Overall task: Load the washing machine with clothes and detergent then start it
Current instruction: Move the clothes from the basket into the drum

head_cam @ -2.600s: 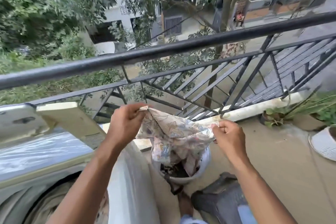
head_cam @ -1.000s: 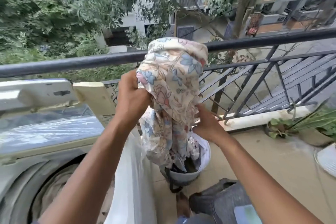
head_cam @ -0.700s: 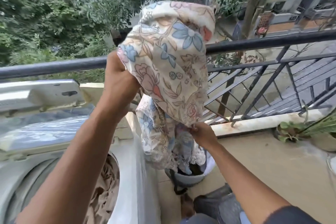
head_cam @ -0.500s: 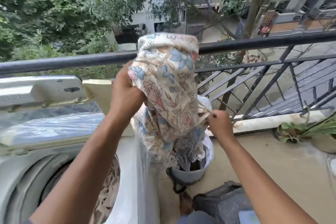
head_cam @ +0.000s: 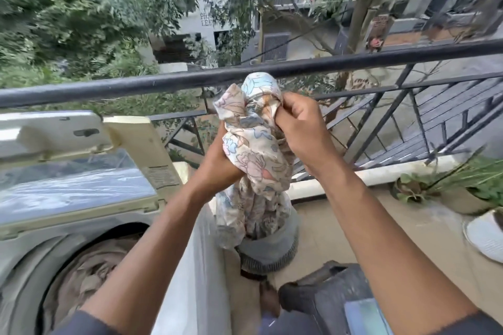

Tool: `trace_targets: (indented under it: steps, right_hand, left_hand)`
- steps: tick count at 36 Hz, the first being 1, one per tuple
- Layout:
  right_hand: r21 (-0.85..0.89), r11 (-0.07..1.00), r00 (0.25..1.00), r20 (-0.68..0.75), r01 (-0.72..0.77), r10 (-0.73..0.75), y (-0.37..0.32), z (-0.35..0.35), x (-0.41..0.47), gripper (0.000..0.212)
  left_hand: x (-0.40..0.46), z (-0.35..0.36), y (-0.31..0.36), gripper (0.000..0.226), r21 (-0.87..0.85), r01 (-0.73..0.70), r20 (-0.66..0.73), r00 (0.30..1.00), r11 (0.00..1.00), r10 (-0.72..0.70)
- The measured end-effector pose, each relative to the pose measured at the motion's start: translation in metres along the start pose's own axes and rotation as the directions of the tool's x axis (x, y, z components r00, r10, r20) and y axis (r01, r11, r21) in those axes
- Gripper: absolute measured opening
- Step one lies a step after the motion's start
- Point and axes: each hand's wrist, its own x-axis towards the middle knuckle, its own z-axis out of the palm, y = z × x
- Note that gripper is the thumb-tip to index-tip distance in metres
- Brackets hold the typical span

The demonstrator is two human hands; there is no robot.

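Floral cotton, thin and crumpled, makes up the garment (head_cam: 253,149) that both hands hold bunched in front of the balcony railing (head_cam: 163,83). It hangs above a grey ribbed laundry basket (head_cam: 268,250) on the floor, its lower folds trailing down into the basket's mouth. The left hand (head_cam: 217,160) is curled tight round the middle of the bundle, while the right hand (head_cam: 299,122) pinches the gathered top between thumb and fingers — neither hand has any slack in its fingers.

The cloth looks light and limp, with no stiffness of its own; it will sag and spill wherever it is not gathered. A grip on a bunched handful, as now, seems the safest hold, since a single edge would let the rest drag over the basket rim. It does not look slippery or fragile, though a loose tail could catch on the machine's edge.

Just to the left stands the top-loading washing machine (head_cam: 198,266), white and smooth-sided, its lid (head_cam: 81,171) raised — glossy panel in a cream plastic frame. Brownish clothes (head_cam: 89,275) already lie crumpled in the round drum. Beyond the right arm, potted plants (head_cam: 462,185) sit on the tan tiled floor beside the painted ledge.
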Motion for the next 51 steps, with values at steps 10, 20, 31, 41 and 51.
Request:
trace_targets:
  steps: [10,20,31,41,51]
  right_hand:
    - [0.143,0.979,0.985,0.111,-0.145,0.130,0.043,-0.017,-0.008,0.048]
    - [-0.627,0.701,0.746,0.274,-0.341,0.607,0.177,0.001,-0.036,0.079]
    - [-0.359,0.748,0.821,-0.110,-0.558,0.560,0.188,-0.016,-0.027,0.021]
    - [0.030,0.963,0.963,-0.011,-0.269,0.270,0.030,-0.033,-0.007,0.024]
    - [0.065,0.996,0.944,0.328,-0.062,0.037,-0.014,0.001,-0.021,0.027]
  left_hand:
    - [0.001,-0.003,-0.005,0.057,-0.138,0.104,-0.227,0.965,0.985,-0.133]
    - [0.006,-0.026,0.034,0.050,-0.296,-0.012,-0.318,0.944,0.955,-0.087]
    - [-0.009,-0.039,0.024,0.047,-0.002,0.009,-0.248,0.969,1.000,-0.009]
    - [-0.014,-0.018,-0.017,0.073,0.174,0.079,-0.077,0.995,0.982,-0.066]
    - [-0.015,0.007,-0.030,0.060,-0.105,0.071,-0.116,0.990,0.992,-0.083]
